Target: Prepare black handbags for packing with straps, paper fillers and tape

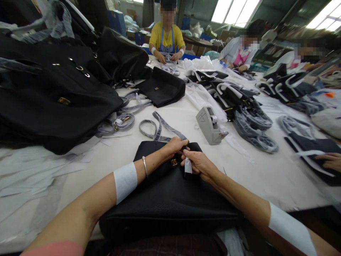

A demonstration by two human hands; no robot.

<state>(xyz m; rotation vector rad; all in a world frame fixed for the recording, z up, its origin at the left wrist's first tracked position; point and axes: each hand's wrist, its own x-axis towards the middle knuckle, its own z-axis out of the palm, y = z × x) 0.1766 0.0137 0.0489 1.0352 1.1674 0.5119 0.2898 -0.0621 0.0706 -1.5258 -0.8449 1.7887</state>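
Observation:
A black leather handbag (165, 199) lies flat on the white table (266, 177) right in front of me, with a gold clasp (174, 162) near its far edge. My left hand (176, 145) is closed on the bag's top edge, where a grey wrapped strap (160, 129) runs off. My right hand (198, 164) pinches a small white wrapping strip (188, 166) beside the clasp. Both forearms rest over the bag.
A heap of black handbags (53, 96) fills the left. A grey tape dispenser (211, 126) stands just beyond my hands. More wrapped bags (239, 103) lie to the right. Three people work at the far side and right. Another person's hand (330, 161) sits at the right edge.

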